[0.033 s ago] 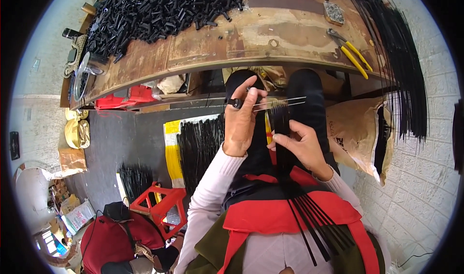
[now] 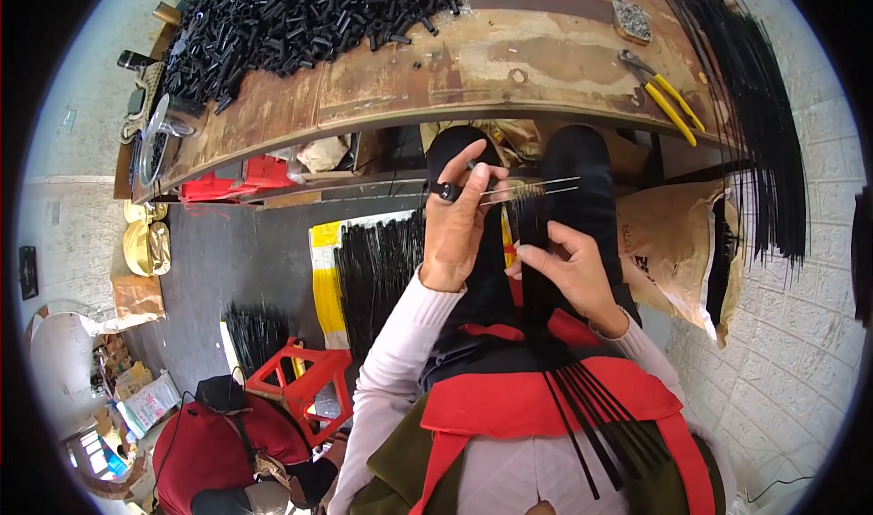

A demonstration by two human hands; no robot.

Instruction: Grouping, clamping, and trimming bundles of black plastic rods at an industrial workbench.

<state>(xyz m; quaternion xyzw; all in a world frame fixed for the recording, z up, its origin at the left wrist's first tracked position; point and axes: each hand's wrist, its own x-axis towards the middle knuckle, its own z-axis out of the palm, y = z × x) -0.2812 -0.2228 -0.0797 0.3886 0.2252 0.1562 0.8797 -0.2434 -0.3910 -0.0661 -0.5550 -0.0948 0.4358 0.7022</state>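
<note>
In front of my knees, my left hand (image 2: 453, 233) is closed round a tool with black ends, whose two thin metal prongs (image 2: 561, 185) point to the right. The prongs lie across the upper ends of a row of flat black strips (image 2: 534, 220). Whether those ends are threaded on the prongs or only touch them, I cannot tell. Just below, my right hand (image 2: 573, 265) pinches the strips' edges between thumb and fingers. The strips run down over my lap, where their lower ends (image 2: 591, 415) fan out across a red apron (image 2: 491, 406).
A wooden bench (image 2: 364, 88) spans the far side, bearing a heap of short black tubes (image 2: 309, 24) and yellow-handled pliers (image 2: 668, 101). Long black strips (image 2: 764, 133) hang off its right end. At left are more strips (image 2: 377, 270), a red stool (image 2: 305, 383) and another person (image 2: 227, 442).
The view has shifted very slightly. Both hands keep the same hold and nearly the same place.
</note>
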